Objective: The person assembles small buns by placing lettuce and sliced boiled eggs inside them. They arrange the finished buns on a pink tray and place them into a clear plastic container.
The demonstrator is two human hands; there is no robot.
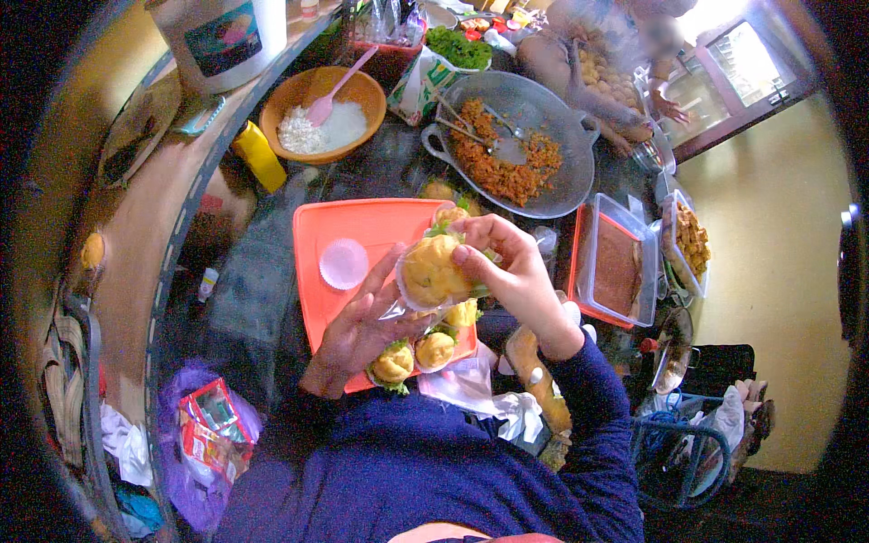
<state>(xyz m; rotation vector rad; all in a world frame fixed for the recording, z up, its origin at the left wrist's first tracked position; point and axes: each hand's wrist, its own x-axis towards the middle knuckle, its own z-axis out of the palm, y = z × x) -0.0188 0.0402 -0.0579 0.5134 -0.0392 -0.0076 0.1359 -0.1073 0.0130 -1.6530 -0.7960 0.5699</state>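
My right hand (523, 276) pinches a golden filled bun (434, 270) from its right side, thumb on top and fingers behind. Green leaf shows at the bun's edge, and a pale paper cup seems to sit around its base. My left hand (348, 337) is at the bun's lower left, its fingers along a clear plastic bag (398, 309) partly under the bun. Both hands are above an orange tray (310, 237). On it lie a loose paper cup (344, 263) and several filled buns, including one bun (394, 362) near my left wrist.
Beyond the tray stands a metal wok (570, 163) of orange-brown filling with utensils. An orange bowl (272, 113) holds white contents and a pink spoon. Clear plastic containers (647, 271) stand at right. Another person's hand (670, 107) shows at the far right. Plastic bags (471, 385) lie near my body.
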